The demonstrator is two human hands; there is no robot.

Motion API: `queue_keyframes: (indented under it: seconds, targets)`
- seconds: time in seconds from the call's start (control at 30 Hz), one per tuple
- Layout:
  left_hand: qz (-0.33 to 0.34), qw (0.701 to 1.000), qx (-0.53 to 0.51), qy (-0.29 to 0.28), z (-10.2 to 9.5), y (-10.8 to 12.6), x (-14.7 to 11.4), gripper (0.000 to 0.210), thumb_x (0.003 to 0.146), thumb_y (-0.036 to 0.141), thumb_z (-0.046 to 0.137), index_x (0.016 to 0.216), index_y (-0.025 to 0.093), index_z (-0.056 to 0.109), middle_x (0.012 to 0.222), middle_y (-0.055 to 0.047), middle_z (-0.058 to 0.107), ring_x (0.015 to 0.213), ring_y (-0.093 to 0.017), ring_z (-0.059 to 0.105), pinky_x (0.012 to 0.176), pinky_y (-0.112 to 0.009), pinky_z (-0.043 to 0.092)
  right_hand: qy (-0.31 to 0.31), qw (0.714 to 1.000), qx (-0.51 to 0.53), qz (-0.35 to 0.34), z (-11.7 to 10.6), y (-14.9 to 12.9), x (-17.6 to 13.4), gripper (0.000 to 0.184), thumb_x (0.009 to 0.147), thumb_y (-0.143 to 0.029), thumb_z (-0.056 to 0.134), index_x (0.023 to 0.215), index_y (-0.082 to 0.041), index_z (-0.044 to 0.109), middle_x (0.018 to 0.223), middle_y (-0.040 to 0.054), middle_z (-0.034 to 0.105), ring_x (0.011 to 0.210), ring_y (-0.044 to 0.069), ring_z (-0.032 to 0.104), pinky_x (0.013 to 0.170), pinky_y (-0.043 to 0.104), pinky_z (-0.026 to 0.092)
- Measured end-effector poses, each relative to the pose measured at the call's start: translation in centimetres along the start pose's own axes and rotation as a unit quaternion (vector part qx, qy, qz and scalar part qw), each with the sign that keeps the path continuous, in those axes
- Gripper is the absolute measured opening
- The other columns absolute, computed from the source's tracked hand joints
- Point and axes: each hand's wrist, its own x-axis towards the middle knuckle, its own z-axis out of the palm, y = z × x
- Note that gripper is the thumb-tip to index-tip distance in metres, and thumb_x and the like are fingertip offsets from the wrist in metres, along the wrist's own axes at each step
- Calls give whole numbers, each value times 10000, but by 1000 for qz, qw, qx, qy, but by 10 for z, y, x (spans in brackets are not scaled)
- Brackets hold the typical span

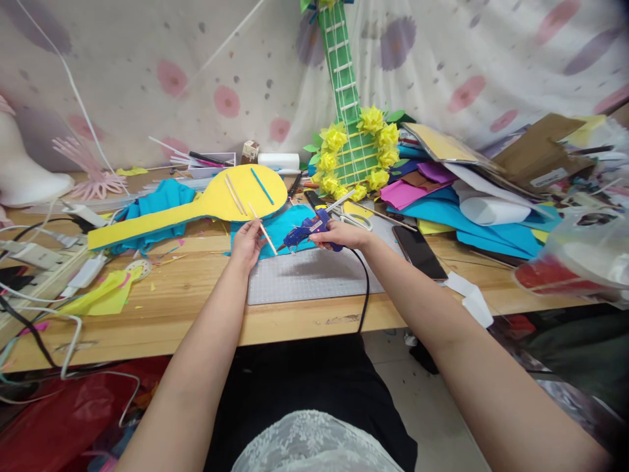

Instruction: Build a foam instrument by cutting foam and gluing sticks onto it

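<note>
Between the fingers of my left hand (247, 244) is a thin pale stick (268, 237), slanting down to the right. My right hand (339, 236) grips a blue hot glue gun (307, 229), its nozzle close to the stick's lower end; whether they touch I cannot tell. Behind my left hand lies a yellow guitar-shaped cutout (206, 202) with a blue stick (262, 186) and two pale sticks (236, 195) on its round part. Blue sheet material (295, 219) lies beneath the glue gun, over a grey cutting mat (280, 282).
A green toy guitar (341, 78) with yellow flowers leans at the back. Scissors (358, 219) and a phone (417, 252) lie right of the glue gun. Coloured sheets (442, 203) and a plastic cup (565, 262) crowd the right. Power strips and cables (39, 255) fill the left edge.
</note>
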Motion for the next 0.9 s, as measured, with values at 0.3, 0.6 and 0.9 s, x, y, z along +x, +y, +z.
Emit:
queue_keyframes:
  seconds: [0.3,0.6,0.9]
  targets:
    - [2,1000,11,-9,-1,-2,2,200,617,239,720,689,122,576,563,30,545,501,-57,506,438,-161,415,23,999,-24,19,2,-4,3,431,692,-553,584,589,-139,515,540,-20,482,453,51,423,428,197,331]
    - [0,1000,21,-18,-1,-2,1,237,591,260,734,691,127,566,563,35,534,501,-54,494,419,-154,395,37,998,-44,19,2,-5,6,443,709,-561,555,575,-141,511,503,-23,461,449,55,415,428,203,321]
    - [-7,999,45,-29,-2,-1,0,269,566,282,746,703,131,571,560,38,524,497,-52,489,418,-154,398,47,997,-56,25,3,-4,8,455,699,-583,549,579,-147,505,507,-22,466,460,59,414,438,210,324]
